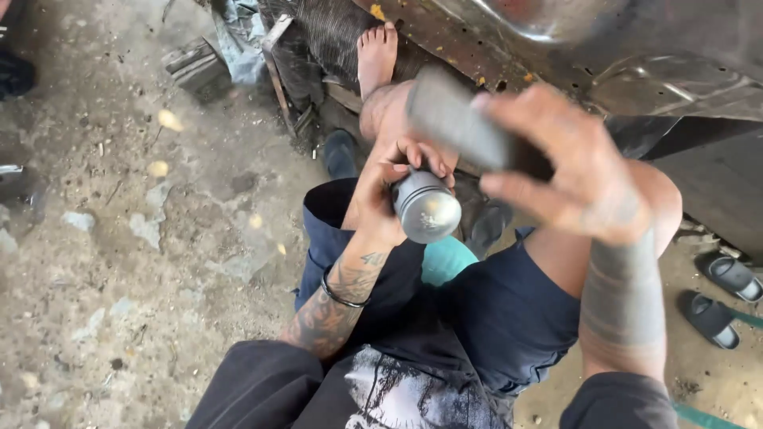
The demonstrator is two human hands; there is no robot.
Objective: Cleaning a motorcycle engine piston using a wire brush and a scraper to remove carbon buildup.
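This looks like a rough, informal repair workshop, probably for vehicles or machines. The floor is bare, cracked concrete, dusty and strewn with chips and debris. A rusted, perforated sheet-metal body looms along the upper right, with dirty scrap and a worn block lying at its foot. A metal piston is being handled by a person seated low, barefoot, with slip-on sandals left nearby.
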